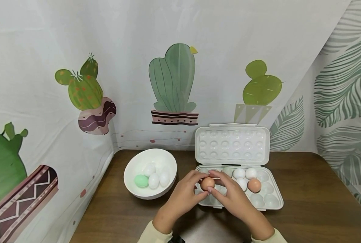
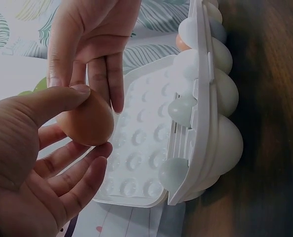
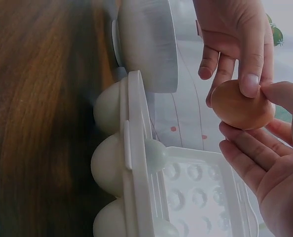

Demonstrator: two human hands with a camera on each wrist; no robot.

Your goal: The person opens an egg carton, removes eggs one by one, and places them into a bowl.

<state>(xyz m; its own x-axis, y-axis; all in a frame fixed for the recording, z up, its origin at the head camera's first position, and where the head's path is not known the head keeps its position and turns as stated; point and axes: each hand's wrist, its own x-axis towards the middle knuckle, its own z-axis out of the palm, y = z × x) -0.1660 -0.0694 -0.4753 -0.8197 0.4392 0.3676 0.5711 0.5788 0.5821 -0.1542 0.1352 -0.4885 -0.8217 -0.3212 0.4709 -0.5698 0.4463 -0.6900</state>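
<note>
Both hands hold a brown egg [image 1: 207, 184] above the left part of an open white egg carton [image 1: 279, 200]. My left hand [image 1: 183, 191] has its thumb on top of the egg and fingers beneath it, plain in the left wrist view. From the other side my right hand [image 1: 234, 197] grips the same egg [image 3: 242, 104] between thumb and fingertips. Another brown egg [image 1: 254, 185] sits in the carton beside several white eggs [image 1: 239, 173] and a pale greenish egg [image 2: 181, 110]. The hands hide some of the carton's left cups.
Left of the carton stands a white bowl [image 1: 130, 168] with a green egg [image 1: 141, 181] and several white eggs [image 1: 153, 181] inside. The carton's dimpled lid [image 1: 232, 145] leans up at the back, near a cactus-print cloth [image 1: 125, 67]. Everything rests on a brown wooden table [image 1: 317, 195].
</note>
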